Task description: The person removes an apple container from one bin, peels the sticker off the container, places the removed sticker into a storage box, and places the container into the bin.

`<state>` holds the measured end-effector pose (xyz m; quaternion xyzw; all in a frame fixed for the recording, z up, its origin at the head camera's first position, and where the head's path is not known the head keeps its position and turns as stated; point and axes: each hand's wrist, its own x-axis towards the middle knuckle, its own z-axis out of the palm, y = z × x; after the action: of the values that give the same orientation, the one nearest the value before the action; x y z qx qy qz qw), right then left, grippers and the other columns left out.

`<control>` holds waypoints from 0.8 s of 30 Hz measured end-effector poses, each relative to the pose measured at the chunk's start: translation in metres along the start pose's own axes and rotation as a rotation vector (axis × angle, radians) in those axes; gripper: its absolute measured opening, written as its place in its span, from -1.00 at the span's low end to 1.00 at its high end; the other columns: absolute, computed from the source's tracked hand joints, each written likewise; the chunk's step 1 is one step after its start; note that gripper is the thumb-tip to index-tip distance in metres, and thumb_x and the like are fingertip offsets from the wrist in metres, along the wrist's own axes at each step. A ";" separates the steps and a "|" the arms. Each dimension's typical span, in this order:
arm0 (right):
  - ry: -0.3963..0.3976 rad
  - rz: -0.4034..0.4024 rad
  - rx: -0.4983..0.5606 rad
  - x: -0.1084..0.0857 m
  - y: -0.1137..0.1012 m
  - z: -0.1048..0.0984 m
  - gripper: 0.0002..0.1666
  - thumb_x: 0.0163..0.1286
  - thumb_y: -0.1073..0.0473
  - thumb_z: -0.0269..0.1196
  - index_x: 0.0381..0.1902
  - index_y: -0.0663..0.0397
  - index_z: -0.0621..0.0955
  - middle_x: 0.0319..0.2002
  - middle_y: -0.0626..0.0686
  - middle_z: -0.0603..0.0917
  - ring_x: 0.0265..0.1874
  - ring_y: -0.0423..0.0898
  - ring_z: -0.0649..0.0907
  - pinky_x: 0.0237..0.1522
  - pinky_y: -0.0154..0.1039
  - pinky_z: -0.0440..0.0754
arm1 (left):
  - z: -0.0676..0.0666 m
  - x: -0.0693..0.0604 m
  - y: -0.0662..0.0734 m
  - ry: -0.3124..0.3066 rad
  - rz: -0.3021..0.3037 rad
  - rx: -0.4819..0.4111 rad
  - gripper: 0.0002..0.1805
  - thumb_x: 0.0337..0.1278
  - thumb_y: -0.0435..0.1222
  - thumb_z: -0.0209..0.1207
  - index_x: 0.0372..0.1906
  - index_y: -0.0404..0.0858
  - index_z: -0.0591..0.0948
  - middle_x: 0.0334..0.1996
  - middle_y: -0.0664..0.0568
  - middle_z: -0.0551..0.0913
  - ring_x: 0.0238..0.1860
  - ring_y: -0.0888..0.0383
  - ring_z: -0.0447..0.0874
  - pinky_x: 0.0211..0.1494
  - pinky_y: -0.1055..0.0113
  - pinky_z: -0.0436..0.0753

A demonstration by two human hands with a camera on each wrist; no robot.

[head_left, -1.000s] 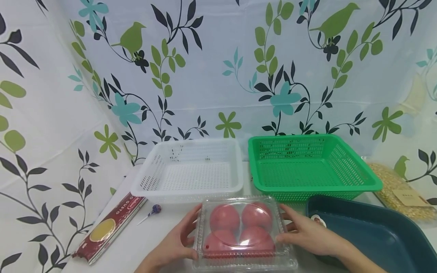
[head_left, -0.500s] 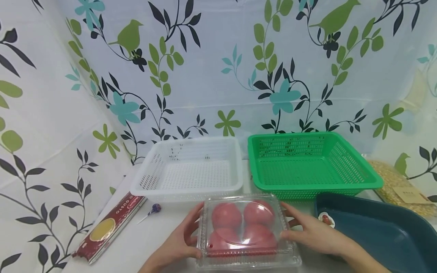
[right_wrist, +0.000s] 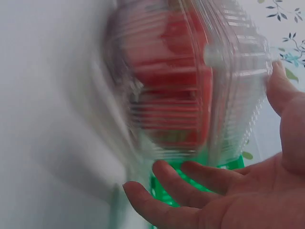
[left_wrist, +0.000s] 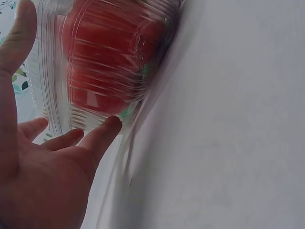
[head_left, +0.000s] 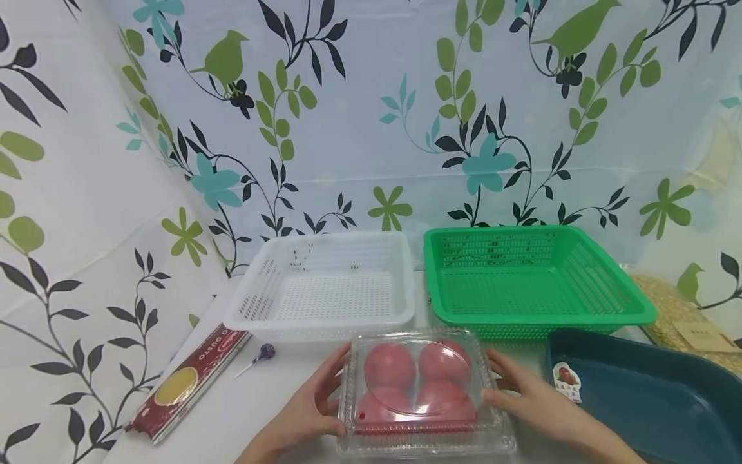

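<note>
A clear plastic clamshell box [head_left: 420,448] of round red fruit, which look like tomatoes [head_left: 390,366], is at the front middle in the head view. My left hand [head_left: 313,406] lies along its left side and my right hand [head_left: 527,399] along its right. In the left wrist view the thumb is by the lid's edge, and straight fingers [left_wrist: 102,138] reach the box's side. The right wrist view has the thumb by the lid's rim and extended fingers [right_wrist: 178,183] close under the box; whether they touch it is unclear.
A white basket [head_left: 319,325] and a green basket [head_left: 542,320] stand behind the box. At right are a dark blue tray [head_left: 649,374] with a sticker and a bag of yellow grains [head_left: 666,303]. A red pasta packet [head_left: 191,380] and a lollipop [head_left: 266,352] lie at left.
The box has shifted slightly right, with both hands staying at its sides. The dark blue tray has slid right, showing more of its sticker.
</note>
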<state>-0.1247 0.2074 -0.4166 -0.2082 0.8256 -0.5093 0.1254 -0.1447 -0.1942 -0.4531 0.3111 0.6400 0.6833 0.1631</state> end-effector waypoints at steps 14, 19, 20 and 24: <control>-0.042 0.262 0.371 -0.001 0.008 0.013 -0.13 0.65 -0.06 -0.03 0.61 0.17 -0.17 0.54 0.44 -0.14 0.40 0.35 0.24 0.17 0.12 0.52 | -0.007 0.001 -0.006 -0.062 -0.077 -0.052 0.23 0.10 -0.12 0.48 0.65 0.06 -0.18 0.61 -0.22 -0.26 0.55 -0.27 -0.07 0.38 0.06 0.42; -0.096 0.210 0.549 0.001 0.014 0.014 -0.17 0.67 0.01 -0.06 0.61 0.04 -0.23 0.52 0.43 -0.16 0.33 0.22 0.33 0.15 0.05 0.53 | -0.006 -0.001 -0.006 -0.050 -0.070 -0.039 0.21 0.14 -0.08 0.45 0.65 0.03 -0.18 0.61 -0.25 -0.25 0.54 -0.32 -0.06 0.35 0.06 0.46; -0.102 0.200 0.576 0.002 0.015 0.015 -0.18 0.67 0.02 -0.06 0.61 0.02 -0.23 0.52 0.42 -0.14 0.30 0.18 0.36 0.13 0.04 0.54 | -0.005 -0.002 -0.006 -0.045 -0.060 -0.035 0.21 0.14 -0.07 0.45 0.65 0.00 -0.17 0.60 -0.28 -0.24 0.53 -0.33 -0.05 0.34 0.06 0.47; -0.130 0.169 0.651 0.003 0.018 0.018 -0.19 0.68 0.05 -0.07 0.59 0.00 -0.27 0.49 0.43 -0.08 0.21 0.10 0.46 0.10 0.08 0.58 | -0.004 -0.005 -0.004 -0.021 -0.035 -0.017 0.20 0.12 -0.06 0.46 0.65 -0.05 -0.12 0.58 -0.34 -0.15 0.51 -0.36 0.02 0.28 0.04 0.52</control>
<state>-0.1235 0.1990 -0.4408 -0.1203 0.6242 -0.7196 0.2793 -0.1443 -0.1998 -0.4584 0.3057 0.6379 0.6824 0.1843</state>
